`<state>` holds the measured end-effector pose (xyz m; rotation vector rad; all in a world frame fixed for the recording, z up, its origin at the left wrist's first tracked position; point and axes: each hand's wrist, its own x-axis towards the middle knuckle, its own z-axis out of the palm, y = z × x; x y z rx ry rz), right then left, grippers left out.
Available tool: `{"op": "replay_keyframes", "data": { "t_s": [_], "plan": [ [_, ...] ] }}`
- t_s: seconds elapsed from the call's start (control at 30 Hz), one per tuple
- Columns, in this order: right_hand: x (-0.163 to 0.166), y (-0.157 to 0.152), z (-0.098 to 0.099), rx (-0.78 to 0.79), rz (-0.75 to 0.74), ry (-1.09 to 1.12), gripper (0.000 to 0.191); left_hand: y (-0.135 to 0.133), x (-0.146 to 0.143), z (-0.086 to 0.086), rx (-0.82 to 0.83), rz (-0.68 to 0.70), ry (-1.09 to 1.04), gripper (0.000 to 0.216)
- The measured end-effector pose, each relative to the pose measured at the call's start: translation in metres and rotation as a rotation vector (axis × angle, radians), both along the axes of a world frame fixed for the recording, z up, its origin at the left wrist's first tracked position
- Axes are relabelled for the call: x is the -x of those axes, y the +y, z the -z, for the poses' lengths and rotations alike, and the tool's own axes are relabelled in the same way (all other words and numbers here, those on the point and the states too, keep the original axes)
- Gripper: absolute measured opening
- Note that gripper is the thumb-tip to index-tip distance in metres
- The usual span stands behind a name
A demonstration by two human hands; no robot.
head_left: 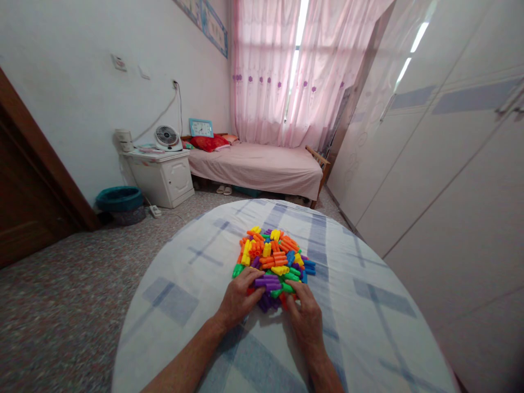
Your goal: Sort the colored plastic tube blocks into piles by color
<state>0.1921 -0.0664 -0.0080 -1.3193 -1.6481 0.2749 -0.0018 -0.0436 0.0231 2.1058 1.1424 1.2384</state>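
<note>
A heap of bright plastic bullet-shaped building blocks [273, 260] in orange, yellow, green, blue and purple lies on a round table. At the heap's near edge, my left hand [240, 297] is closed, thumb and fingers gripping a purple block [268, 282] by its left end. Beside it, my right hand [305, 312] is closed with a green block [282, 290] between thumb and fingers. The two held blocks are close together; whether they touch I cannot tell. More purple and red blocks lie below and between the hands, partly covered by them.
A white and blue checked cloth [172, 322] covers the table. Beyond it stand a bed [262, 164] with a pink sheet and a white bedside cabinet [164, 177] with a small fan [167, 136]. A bin [120, 202] is at left, a white wardrobe [429, 174] at right.
</note>
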Motion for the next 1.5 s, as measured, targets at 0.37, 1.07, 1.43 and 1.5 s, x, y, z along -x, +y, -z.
{"op": "replay_keyframes", "data": {
  "t_s": [0.37,1.07,1.43,1.5],
  "plan": [
    [-0.013,0.004,0.003,0.159,0.211,0.174,0.037,0.003,-0.001,0.009,-0.019,-0.102,-0.249,0.024],
    [0.022,-0.012,-0.018,0.304,-0.116,0.64,0.038,-0.014,-0.019,0.005,-0.262,0.093,0.023,0.043],
    [0.016,-0.008,-0.014,0.336,-0.165,0.707,0.04,-0.013,-0.018,0.01,-0.03,0.036,-0.059,0.037],
    [0.018,-0.009,-0.015,0.329,-0.16,0.702,0.041,-0.014,-0.019,0.009,-0.033,0.033,-0.069,0.036]
  ]
}}
